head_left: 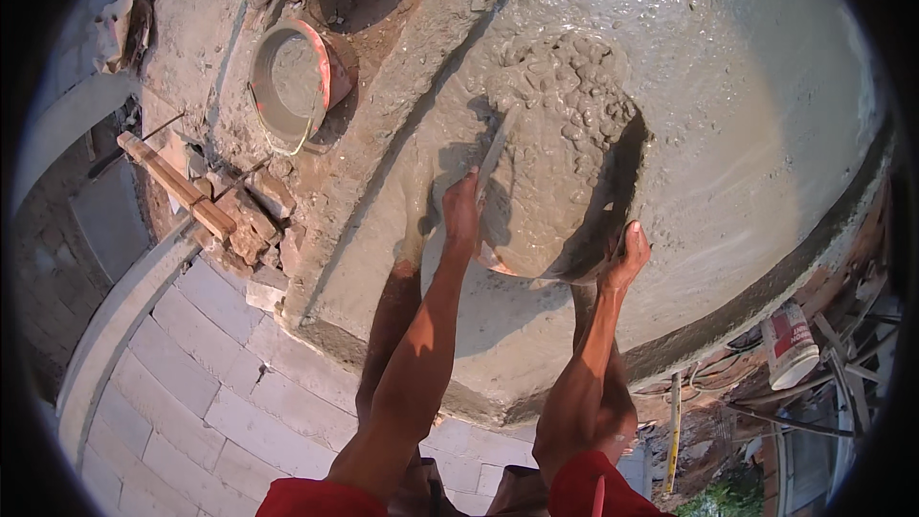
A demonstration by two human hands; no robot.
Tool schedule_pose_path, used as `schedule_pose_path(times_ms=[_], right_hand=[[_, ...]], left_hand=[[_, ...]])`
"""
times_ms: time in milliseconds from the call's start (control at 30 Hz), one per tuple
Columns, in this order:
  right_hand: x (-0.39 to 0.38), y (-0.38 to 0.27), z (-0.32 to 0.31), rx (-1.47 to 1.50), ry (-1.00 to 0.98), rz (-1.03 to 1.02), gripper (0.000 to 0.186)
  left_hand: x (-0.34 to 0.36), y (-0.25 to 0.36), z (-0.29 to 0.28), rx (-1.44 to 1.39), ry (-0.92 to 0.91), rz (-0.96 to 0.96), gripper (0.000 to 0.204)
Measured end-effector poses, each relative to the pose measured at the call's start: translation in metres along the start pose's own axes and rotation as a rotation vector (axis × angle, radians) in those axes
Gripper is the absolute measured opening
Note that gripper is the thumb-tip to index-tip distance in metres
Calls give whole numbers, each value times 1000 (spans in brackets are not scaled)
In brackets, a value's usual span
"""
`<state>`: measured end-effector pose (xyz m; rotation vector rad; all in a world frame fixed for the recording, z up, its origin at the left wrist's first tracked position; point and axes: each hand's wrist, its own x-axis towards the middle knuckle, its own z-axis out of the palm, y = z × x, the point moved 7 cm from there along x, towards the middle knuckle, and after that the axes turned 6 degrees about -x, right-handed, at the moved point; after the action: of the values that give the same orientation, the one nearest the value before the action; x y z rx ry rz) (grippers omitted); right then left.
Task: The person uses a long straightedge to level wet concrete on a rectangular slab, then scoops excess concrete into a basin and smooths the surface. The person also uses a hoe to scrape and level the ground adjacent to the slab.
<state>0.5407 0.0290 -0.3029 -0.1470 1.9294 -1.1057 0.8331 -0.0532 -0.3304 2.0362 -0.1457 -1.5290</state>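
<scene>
My left hand (461, 213) grips the left rim of a large bucket (507, 257) full of lumpy wet grey mortar (565, 153). My right hand (624, 256) is closed on the bucket's right side. The bucket is tilted away from me, and its mortar runs over the far edge onto the wet grey slab (728, 134). My bare legs stand behind my arms, the left lower leg smeared with grey.
Two more buckets (340, 77) stand left of the slab's raised edge (392, 144). Wooden battens (177, 182) and broken rubble (268, 239) lie at left. A pale block surface (211, 354) is at lower left; a white pail (790, 345) and scrap timber sit beyond the right edge.
</scene>
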Motion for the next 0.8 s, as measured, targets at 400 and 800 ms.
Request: schedule_pose_path(times_ms=[400,800], right_hand=[[-65,-162,71,-193,-83,12,41],[-72,-244,301,-342,-338,41,43]], left_hand=[[-60,129,-53,-23,18,-78,42],[20,315,-149,35,20,144,64]])
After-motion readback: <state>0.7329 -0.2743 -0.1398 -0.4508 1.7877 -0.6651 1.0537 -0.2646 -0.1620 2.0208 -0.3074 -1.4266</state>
